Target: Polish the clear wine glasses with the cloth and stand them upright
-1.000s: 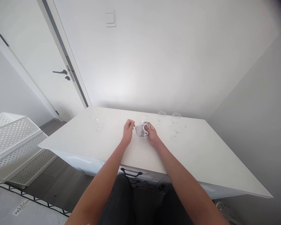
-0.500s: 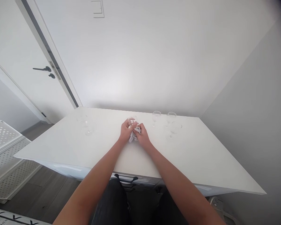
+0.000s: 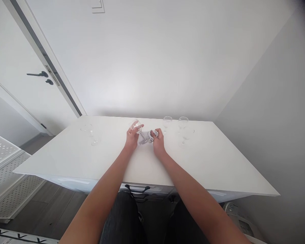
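Note:
My left hand point(image 3: 132, 138) is closed around the bowl of a clear wine glass point(image 3: 136, 126), held tilted above the white tabletop point(image 3: 152, 166). Its stem slants down to the right, toward my right hand. In my right hand point(image 3: 158, 139) is a bunched grey-white cloth point(image 3: 152, 135), pinched between thumb and fingers. Part of the cloth reaches left near the foot of the glass; whether they touch is hard to tell. Beyond my right hand stand a wine glass point(image 3: 167, 122), another wine glass point(image 3: 183, 124) and a nearer stemmed glass point(image 3: 186, 135).
More clear glassware point(image 3: 94, 139) is on the left part of the table. A black drawer handle point(image 3: 137, 188) shows at the front edge. White perforated shelving point(image 3: 10, 176) stands at the left, near a door with a dark handle point(image 3: 38, 74). A grey appliance point(image 3: 240, 220) sits low at right.
My hands have moved apart; the left one tilts the glass away to the left, while the right one pulls the cloth right. The whole view has shifted slightly.

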`<state>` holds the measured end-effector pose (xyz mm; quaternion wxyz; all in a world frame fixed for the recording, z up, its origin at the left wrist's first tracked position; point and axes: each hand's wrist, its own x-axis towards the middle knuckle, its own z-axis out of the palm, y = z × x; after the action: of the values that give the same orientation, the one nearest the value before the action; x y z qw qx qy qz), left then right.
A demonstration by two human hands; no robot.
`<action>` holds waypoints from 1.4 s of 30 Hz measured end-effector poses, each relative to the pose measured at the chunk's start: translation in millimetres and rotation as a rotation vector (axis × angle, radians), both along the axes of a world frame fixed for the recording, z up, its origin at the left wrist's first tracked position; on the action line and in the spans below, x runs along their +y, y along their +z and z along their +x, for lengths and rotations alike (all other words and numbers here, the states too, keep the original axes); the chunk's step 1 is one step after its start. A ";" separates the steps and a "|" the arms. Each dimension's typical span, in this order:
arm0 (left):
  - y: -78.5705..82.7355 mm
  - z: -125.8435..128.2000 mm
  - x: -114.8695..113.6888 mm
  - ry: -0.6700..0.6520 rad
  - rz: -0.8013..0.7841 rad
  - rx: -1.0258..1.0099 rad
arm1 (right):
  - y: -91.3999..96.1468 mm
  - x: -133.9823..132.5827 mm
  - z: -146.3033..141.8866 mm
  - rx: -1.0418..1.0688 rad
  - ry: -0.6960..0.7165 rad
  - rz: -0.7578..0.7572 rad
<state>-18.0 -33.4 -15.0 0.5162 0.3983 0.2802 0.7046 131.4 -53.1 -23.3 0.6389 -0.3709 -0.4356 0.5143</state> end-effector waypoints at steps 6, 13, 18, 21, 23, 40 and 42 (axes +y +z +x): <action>-3.4 -4.6 3.7 -0.045 0.055 -0.203 | 3.6 1.0 -1.0 0.419 0.277 -0.124; -3.8 -6.7 3.0 -0.186 0.063 -0.074 | 5.8 2.2 -0.7 0.374 0.499 -0.321; -3.3 -3.3 3.2 -0.257 0.092 0.051 | -6.1 12.1 -0.7 0.181 0.263 -0.181; -2.3 -0.3 1.7 -0.277 0.094 0.104 | -12.3 15.1 -0.5 -0.023 0.012 -0.028; -1.4 0.0 0.9 -0.272 0.103 0.100 | -14.5 15.7 -0.5 -0.067 -0.008 -0.013; 2.7 2.7 -1.2 -0.275 0.161 0.120 | -12.5 15.0 7.6 -0.081 -0.002 -0.127; 3.5 3.1 -2.0 -0.271 0.159 0.133 | -12.8 14.7 8.4 -0.097 -0.036 -0.131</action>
<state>-14.9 -35.4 -11.5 0.5536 0.5176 0.2008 0.6207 139.7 -38.4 -36.2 0.6004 -0.4443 -0.4248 0.5115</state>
